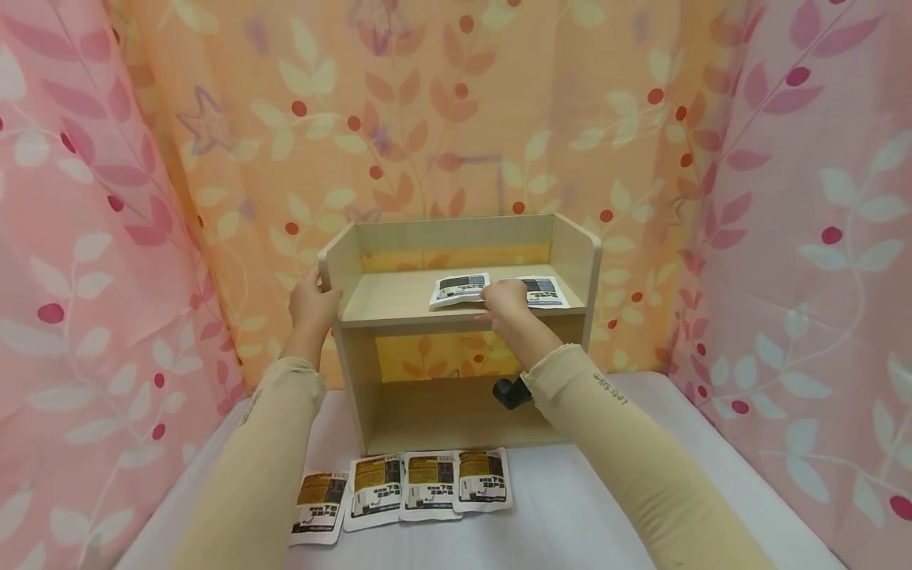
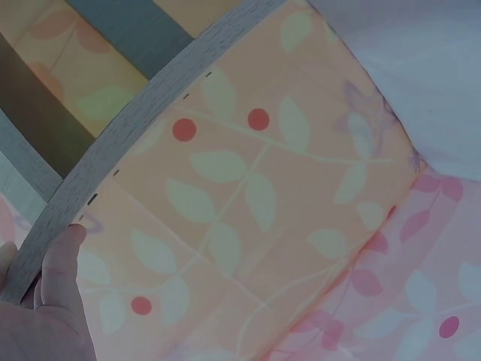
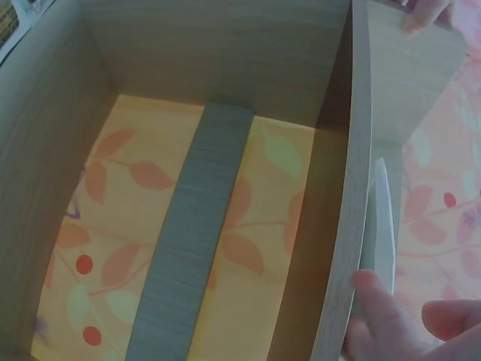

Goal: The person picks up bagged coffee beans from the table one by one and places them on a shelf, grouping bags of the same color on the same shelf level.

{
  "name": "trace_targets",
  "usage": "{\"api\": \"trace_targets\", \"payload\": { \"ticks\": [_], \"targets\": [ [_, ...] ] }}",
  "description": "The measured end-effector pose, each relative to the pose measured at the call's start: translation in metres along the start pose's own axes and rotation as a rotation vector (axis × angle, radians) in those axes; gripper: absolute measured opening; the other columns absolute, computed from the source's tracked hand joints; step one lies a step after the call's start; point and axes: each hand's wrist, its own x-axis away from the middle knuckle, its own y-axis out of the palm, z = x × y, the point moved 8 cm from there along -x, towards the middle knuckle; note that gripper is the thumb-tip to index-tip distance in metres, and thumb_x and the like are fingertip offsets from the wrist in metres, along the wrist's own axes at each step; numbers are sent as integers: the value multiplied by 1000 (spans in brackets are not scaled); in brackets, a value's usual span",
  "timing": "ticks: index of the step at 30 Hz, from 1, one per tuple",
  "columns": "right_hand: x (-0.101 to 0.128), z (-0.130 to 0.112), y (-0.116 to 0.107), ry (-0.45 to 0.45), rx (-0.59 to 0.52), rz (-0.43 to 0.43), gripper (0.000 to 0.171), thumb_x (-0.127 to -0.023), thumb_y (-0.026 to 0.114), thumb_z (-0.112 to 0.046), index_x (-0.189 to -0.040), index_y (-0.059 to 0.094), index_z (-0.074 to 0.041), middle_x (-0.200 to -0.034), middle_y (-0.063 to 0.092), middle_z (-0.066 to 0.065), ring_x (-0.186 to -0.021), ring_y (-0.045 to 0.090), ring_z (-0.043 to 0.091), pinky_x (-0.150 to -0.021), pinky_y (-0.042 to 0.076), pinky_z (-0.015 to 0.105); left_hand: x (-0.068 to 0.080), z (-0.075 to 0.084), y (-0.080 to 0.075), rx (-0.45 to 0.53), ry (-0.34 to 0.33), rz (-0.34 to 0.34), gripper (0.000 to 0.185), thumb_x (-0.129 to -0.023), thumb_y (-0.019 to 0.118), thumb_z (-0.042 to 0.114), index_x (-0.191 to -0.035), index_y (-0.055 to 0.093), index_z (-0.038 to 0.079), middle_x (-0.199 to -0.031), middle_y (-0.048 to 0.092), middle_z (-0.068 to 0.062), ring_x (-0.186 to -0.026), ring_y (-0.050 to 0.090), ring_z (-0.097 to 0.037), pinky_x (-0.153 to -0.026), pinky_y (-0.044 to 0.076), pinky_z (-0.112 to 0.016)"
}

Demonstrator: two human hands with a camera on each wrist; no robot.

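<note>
A small light-wood shelf unit (image 1: 463,319) stands on a white-covered surface. My left hand (image 1: 313,305) grips the front edge of its left side panel; the left wrist view shows the fingers (image 2: 64,259) at that edge. Two white-edged printed packets lie on the upper board, a left packet (image 1: 459,288) and a right packet (image 1: 545,291). Between them is my right hand (image 1: 506,299), covering part of the right packet. In the right wrist view, a fingertip touches the board's front edge beside a packet's white side (image 3: 384,226), the thumb standing apart from it.
Several similar packets (image 1: 431,484) lie in an overlapping row before the unit. A dark object (image 1: 511,392) shows below my right wrist, in front of the lower compartment. Patterned curtains (image 1: 456,119) enclose the back and both sides.
</note>
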Motion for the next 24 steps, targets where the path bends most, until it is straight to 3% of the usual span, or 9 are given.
{"api": "trace_targets", "payload": {
  "ticks": [2,6,8,9,13,16,19,24],
  "targets": [
    [2,1,2,-15,30,-13,63,-92,48,8,-150,25,4,-158,23,13,-103,48,21,-75,58,41,1,-1,0,4,-8,-15,61,-91,52,3,-149,41,16,-141,50,-19,-129,48,-33,-104,40,-46],
    [6,1,5,-44,30,-32,65,-93,47,7,-153,20,2,-160,15,13,-125,43,25,-85,53,50,5,1,0,-6,1,-9,59,-91,53,2,-148,42,15,-139,51,-19,-128,48,-34,-104,39,-48],
    [8,1,4,-51,27,-29,66,-93,46,7,-153,19,0,-160,15,13,-129,42,27,-86,52,51,5,0,0,-12,3,1,57,-91,52,3,-146,44,14,-138,53,-19,-128,49,-34,-104,39,-48],
    [10,1,3,-52,23,-31,66,-93,46,7,-153,19,-1,-160,15,12,-138,31,29,-88,52,51,6,0,0,-18,5,8,55,-91,53,4,-145,46,12,-137,54,-19,-127,49,-35,-104,39,-48],
    [16,0,-4,-65,4,-39,63,-94,46,7,-153,25,-3,-158,24,12,-134,38,28,-88,53,46,8,-4,1,-34,-6,23,46,-95,53,9,-140,50,7,-134,55,-21,-127,49,-36,-104,39,-48],
    [20,-6,-13,-73,-79,-65,58,-95,44,8,-151,30,-1,-155,30,13,-132,42,27,-91,51,41,12,-7,1,-48,7,19,39,-97,54,14,-134,54,4,-132,56,-22,-125,50,-38,-102,40,-48],
    [23,-13,-25,-69,-166,-85,53,-98,42,6,-149,32,0,-152,34,14,-134,42,28,-97,46,41,17,-10,2,-75,52,-22,36,-97,53,15,-130,54,1,-131,56,-25,-123,51,-40,-100,42,-51],
    [28,-21,-45,-95,-164,-90,43,-101,41,1,-144,37,1,-147,40,15,-132,46,28,-103,42,41,30,-20,5,-88,111,-150,50,-99,47,14,-147,38,2,-137,48,-29,-127,47,-43,-102,40,-54]
  ]
}}
